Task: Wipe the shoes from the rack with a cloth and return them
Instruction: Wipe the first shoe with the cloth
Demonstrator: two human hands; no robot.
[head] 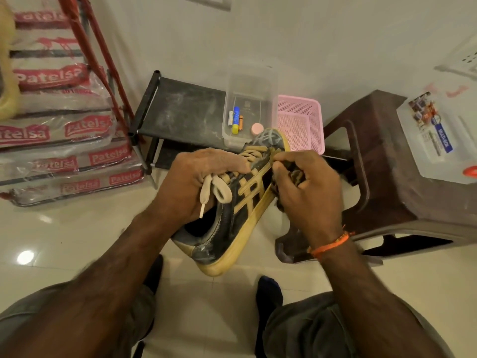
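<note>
Shoe (240, 200) gripped by both hands; bags (64, 130) seemingly read "Patelsa".

- The floor (77, 228) is of pale glossy tiles, and lamp light shines back from it as bright spots.
- A dark brown plastic stool (382, 177) stands on the floor.
- Behind the stool is a plain white wall (284, 34).
- Far to the left of the stool stands a red metal ladder (103, 60), with stacked printed sacks (64, 130) beside it.
</note>
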